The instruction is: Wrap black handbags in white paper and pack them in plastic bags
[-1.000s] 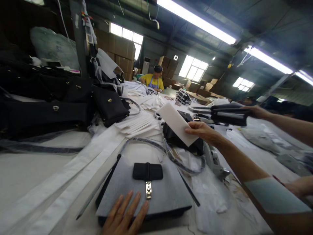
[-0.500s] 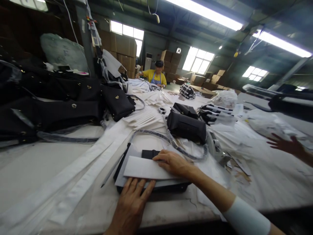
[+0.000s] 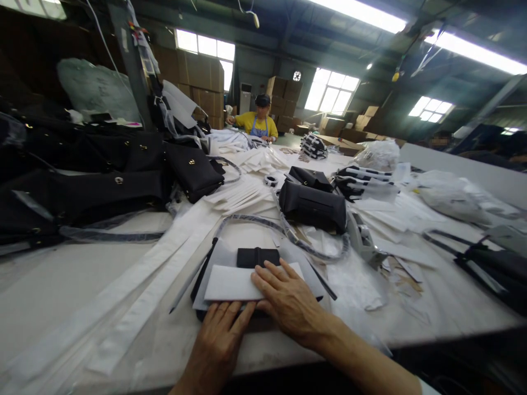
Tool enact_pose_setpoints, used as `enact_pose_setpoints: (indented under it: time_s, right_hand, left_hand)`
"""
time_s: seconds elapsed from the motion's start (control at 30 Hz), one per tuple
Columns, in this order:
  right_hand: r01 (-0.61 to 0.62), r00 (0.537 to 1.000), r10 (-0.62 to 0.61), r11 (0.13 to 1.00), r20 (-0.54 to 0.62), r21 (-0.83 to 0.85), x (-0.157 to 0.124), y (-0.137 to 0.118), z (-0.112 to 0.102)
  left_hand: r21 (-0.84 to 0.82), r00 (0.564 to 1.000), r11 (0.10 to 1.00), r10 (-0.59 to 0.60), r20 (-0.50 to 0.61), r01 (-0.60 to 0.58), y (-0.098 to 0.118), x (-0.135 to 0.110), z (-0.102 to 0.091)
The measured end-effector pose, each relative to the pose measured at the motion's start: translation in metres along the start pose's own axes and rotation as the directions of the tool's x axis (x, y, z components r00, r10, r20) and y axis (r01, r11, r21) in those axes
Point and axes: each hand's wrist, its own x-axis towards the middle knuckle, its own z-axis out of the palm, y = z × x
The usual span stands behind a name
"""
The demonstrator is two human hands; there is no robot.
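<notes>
In front of me a black handbag (image 3: 200,315) lies flat, mostly covered by a thin grey-white sheet (image 3: 307,249). On that sheet rests a folded white sheet (image 3: 230,282), and just beyond it a black closure tab (image 3: 247,257) shows. My left hand (image 3: 224,334) lies with outstretched fingers along the near edge of the white sheet. My right hand (image 3: 288,299) is spread flat across the white sheet's right part, its fingertips close to the tab. The bag's plastic-wrapped strap (image 3: 259,220) curves away behind it.
Another black bag (image 3: 313,207) stands beyond the strap, near a tape dispenser (image 3: 364,238). Black bags (image 3: 111,192) are heaped at the left, and one more (image 3: 494,269) lies at the right edge. White paper strips (image 3: 164,263) run along the left. A person in yellow (image 3: 259,123) sits across the table.
My right hand has shifted from the tab's right end toward me and now lies flat on the white sheet. A black bag is now on the table at right, where another person's hand was.
</notes>
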Motion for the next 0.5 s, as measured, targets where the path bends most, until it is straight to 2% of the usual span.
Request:
enact_pose_setpoints:
  time_s: [0.1,0.17,0.23,0.33,0.43,0.5]
  right_hand:
    - [0.008,1.000,-0.007,1.000,-0.005,0.022,-0.002,0.000,0.006]
    - [-0.002,1.000,0.003,0.999,-0.004,0.043,-0.004,-0.001,0.012]
    - [-0.022,1.000,0.023,0.998,-0.014,0.056,-0.006,-0.001,0.019]
    - [-0.038,0.998,0.041,0.998,-0.040,0.058,-0.008,0.001,0.025]
    - [0.004,0.997,-0.002,1.000,-0.081,0.028,-0.011,0.004,0.025]
    - [0.038,0.990,-0.042,0.999,-0.136,-0.032,-0.015,0.005,0.026]
  left_hand:
    - [-0.068,0.995,0.992,0.102,-0.007,-0.102,-0.001,0.014,-0.022]
    - [-0.082,0.993,0.990,0.117,-0.030,-0.119,0.002,0.028,-0.035]
    - [-0.040,0.993,0.992,0.120,-0.015,-0.120,0.004,0.042,-0.039]
    - [0.096,0.986,0.982,0.162,0.043,-0.165,0.001,0.054,-0.026]
    - [0.201,0.982,0.962,0.174,0.072,-0.186,-0.009,0.049,-0.005]
    - [0.209,0.982,0.962,0.156,0.108,-0.176,-0.014,0.043,0.002]
